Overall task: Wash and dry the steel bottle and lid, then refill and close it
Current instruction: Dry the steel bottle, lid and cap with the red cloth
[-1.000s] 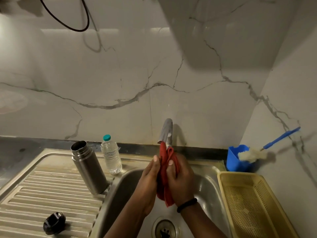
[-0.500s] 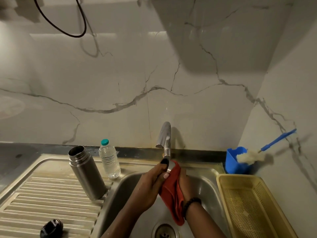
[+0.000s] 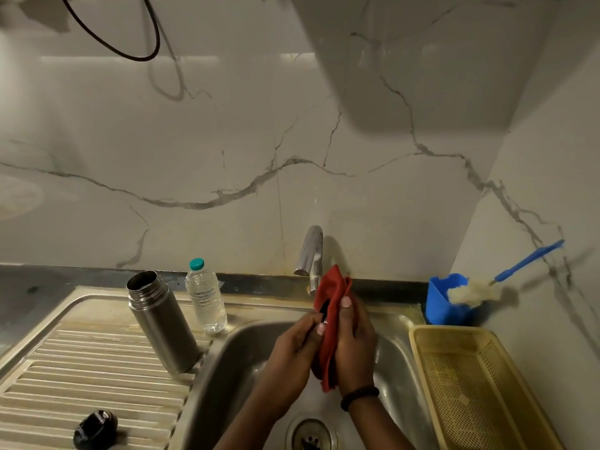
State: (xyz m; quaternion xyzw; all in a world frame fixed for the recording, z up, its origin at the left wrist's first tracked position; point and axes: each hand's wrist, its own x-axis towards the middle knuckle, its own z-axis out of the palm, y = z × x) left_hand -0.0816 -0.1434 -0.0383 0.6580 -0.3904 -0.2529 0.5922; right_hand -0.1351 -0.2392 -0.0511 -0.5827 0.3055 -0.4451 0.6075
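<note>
You face a steel sink (image 3: 394,323) set in a corner of white, grey-veined marble wall (image 3: 227,151). Above the sink a black cable (image 3: 130,55) loops down; a broad shadow darkens the wall up and right of it.

Steel bottle (image 3: 164,323) and its lid (image 3: 95,429) by the sink

The open grey bottle stands up on the left ribbed tray. The small black lid, maybe a cap, lies near, further left.
</note>
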